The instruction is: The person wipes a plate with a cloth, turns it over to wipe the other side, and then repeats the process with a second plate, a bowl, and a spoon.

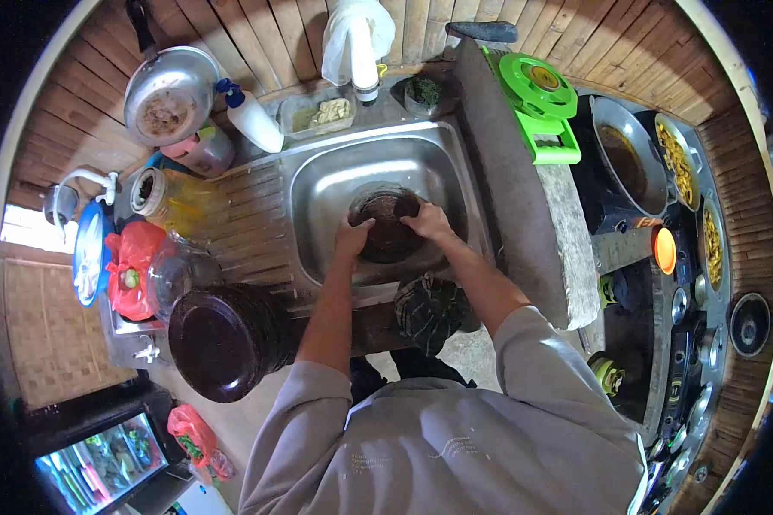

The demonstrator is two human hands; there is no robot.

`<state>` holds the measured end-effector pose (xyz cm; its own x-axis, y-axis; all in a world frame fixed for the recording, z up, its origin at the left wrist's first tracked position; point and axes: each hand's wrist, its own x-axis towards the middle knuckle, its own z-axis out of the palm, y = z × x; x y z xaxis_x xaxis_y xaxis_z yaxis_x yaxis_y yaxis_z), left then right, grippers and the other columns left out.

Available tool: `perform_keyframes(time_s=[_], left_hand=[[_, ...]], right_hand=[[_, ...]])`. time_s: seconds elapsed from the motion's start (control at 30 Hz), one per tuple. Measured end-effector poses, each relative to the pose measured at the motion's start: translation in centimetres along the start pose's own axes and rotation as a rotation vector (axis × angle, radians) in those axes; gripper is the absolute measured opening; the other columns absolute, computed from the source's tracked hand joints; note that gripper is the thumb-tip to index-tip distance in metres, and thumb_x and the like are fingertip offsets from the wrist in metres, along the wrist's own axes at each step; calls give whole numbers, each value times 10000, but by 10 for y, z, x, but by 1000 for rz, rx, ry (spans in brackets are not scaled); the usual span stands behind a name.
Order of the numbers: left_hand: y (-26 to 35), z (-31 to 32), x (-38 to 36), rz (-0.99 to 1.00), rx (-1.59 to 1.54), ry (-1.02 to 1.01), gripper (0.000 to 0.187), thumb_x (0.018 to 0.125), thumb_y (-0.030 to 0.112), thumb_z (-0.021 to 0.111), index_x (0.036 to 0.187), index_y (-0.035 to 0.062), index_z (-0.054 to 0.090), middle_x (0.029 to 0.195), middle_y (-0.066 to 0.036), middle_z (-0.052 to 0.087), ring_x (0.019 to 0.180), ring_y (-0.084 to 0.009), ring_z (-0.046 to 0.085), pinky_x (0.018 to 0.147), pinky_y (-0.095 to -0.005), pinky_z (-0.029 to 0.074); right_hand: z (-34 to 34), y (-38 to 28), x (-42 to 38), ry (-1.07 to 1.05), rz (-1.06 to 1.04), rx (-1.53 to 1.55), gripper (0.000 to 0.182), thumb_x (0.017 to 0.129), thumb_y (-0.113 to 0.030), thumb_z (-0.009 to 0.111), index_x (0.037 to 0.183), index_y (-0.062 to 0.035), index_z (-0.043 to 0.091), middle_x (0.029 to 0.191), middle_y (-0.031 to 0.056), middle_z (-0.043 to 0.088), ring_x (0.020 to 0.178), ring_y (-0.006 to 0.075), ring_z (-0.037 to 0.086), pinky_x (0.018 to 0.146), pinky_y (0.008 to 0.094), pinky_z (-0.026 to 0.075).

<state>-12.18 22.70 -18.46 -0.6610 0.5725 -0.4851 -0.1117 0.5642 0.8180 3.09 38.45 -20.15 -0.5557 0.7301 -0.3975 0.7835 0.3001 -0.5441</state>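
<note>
While I had the dark round piece (386, 245) down in the sink (313, 176), approx. mid-basin, control came from working both sides. On my left hand (350, 238), the fingers were closed on its rim, thumb on top; on my right hand (429, 224), they pinched a small dark piece (406, 204) at the opp. side, & I couldn't tell if that was separate or part of the rim. Best way, I'd say: L grip firm, R lighter, w/ the round piece kept low & level so it didn't bang the steel. Its ridged surface prob. gave decent bite. Just past the near edge, a dark patterned cloth (428, 311) sat betw. my forearms (328, 313), so elbows out was wise. Farther L, a stack of dark plates (219, 343) stood near the drainboard (253, 206); a wide elbow swing could've knocked it.
</note>
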Motion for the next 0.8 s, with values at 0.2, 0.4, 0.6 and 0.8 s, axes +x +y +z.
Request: perform_keyframes(time_s=[0.2,0.4,0.6,0.8], left_hand=[[-15,6,17,-93,19,64,840,827,317,785,1501,-23,417,1431,-252,550,1307,-363,568,1080,-436,463],[-7,12,0,-79,-154,80,846,830,336,784,1508,-6,412,1452,-257,526,1304,-382,562,1079,-461,456],[-11,13,0,68,-162,201,899,858,411,775,1545,10,357,1503,-257,478,1382,-377,485,1135,-448,385],[27,-1,-43,116,-498,232,922,953,537,645,1612,33,242,1639,-219,293,1498,-355,327,1193,-447,298]], right_hand=[[6,0,2,14,74,-39,765,767,-450,839,1399,-98,591,1220,225,699,1184,382,652,1031,468,522],[7,1,-4,99,44,19,708,725,-410,879,1314,-89,653,1175,216,717,1130,379,679,969,471,554],[-17,-18,-36,212,65,60,690,688,-409,896,1251,-73,678,1110,230,728,1098,390,689,932,478,560],[-37,-34,-63,465,-228,148,631,678,-301,932,1179,-9,685,1112,241,709,1049,386,703,878,448,560]])
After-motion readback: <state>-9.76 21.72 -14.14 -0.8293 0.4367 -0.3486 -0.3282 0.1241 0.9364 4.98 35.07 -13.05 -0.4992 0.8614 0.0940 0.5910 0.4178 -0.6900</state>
